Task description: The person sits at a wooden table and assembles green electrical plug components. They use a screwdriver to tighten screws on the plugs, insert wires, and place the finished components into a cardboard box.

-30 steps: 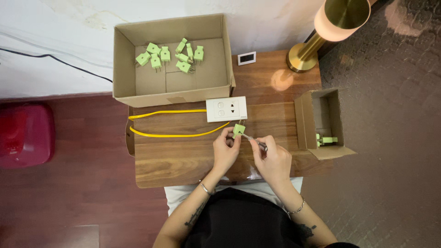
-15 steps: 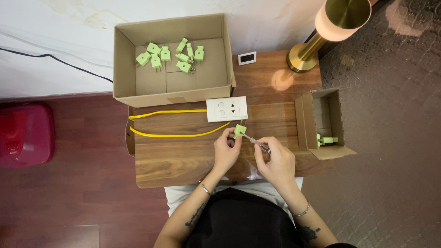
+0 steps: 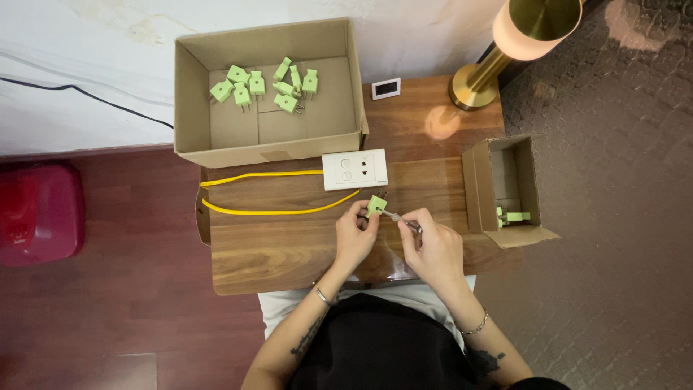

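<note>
Wooden surface (image 3: 289, 245) here, a small table pushed against a white wall, with dark red floor off at 9 o'clock and grey patterned floor at 3. Person sits at 6 o'clock, looking straight down at their own hands.

Left hand (image 3: 355, 232) is closed around a light green plug (image 3: 375, 205), pinching it with the prongs pointing up toward 12. Right hand (image 3: 433, 249) is closed on a small screwdriver (image 3: 401, 219), its tip touching the plug body. So to me the step in hand looks like working a screw on that plug, and the next bit calls for keeping the tip seated square and the plug steady, since it's tiny and would twist easily.

Just beyond the hands at 12 sits a white socket plate (image 3: 354, 169) with a yellow cable (image 3: 267, 211) looping off to 9. Further at 11 o'clock there's a big cardboard box (image 3: 332, 141) holding a scatter of the same green plugs (image 3: 263, 85). At 3 o'clock a smaller cardboard box (image 3: 473, 180) lies on its side with one or two green plugs inside, hard to count. Brass lamp (image 3: 505, 50) glows at 1 o'clock, a little white display (image 3: 386, 88) just beside it.
</note>
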